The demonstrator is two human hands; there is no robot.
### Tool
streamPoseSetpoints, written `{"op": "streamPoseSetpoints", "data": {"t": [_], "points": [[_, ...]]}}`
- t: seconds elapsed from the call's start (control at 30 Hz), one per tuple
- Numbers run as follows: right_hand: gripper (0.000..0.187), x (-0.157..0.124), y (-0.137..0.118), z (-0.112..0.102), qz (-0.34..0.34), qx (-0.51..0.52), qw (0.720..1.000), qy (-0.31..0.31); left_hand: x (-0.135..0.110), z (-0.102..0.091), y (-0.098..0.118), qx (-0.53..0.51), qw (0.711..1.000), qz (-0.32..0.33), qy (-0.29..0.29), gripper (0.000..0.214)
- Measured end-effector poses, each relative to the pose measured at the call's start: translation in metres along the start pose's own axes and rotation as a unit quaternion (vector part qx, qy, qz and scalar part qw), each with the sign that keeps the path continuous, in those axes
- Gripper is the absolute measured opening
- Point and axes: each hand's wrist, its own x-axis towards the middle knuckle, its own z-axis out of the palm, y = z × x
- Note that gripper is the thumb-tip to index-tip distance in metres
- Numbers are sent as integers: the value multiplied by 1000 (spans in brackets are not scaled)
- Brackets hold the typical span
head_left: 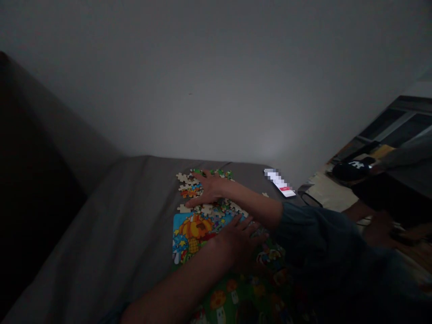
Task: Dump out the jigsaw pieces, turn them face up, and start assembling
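Observation:
A partly assembled jigsaw puzzle (189, 227) shows a pumpkin house and stars on blue, with a green lower area of mushrooms in shadow. My left hand (240, 236) lies on its upper right part, palm down and fingers spread. Beyond the puzzle's upper edge sits a pile of loose puzzle pieces (191, 192), some picture side up and others showing bare backs. My right hand (211, 189) reaches across from the right over this pile, its thumb and fingers apart. The thumb touches or nearly touches a pale puzzle piece (184, 208). Any piece under either palm is hidden.
Everything rests on a grey cloth-covered surface (135, 211) against a pale wall (202, 90). A lit phone (280, 183) lies to the right, with dark-framed glasses (310, 199) beside it. Farther right is another person wearing a dark cap (351, 171). The light is dim.

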Motion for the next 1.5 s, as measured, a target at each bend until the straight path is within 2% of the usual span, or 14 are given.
{"op": "streamPoseSetpoints", "data": {"t": [0.1,0.23,0.4,0.67,0.87,1.1,1.27,1.37,1.5], "points": [[120,6,12,-2,-24,-3,999,27,1,4,-2,10,1000,2,17,72],[99,12,27,-5,-19,1,998,55,1,10,-5,11,1000,6,20,78],[70,13,35,-3,-54,26,994,94,0,6,-5,15,1000,5,10,81],[63,-5,61,-23,-86,75,984,136,-2,4,-3,-9,1000,-7,10,82],[38,-12,78,-42,-86,103,980,145,-2,9,-9,-9,1000,-6,13,86],[36,-12,86,-38,-107,85,985,104,-1,9,-9,-3,1000,-9,8,85],[49,-6,82,-35,-102,34,992,66,0,8,-6,-9,1000,-10,13,85],[59,0,66,-38,-108,9,992,61,0,9,-4,-6,1000,-4,16,84],[84,11,27,-30,-172,-5,982,79,2,13,-5,0,1000,0,24,77]]}}
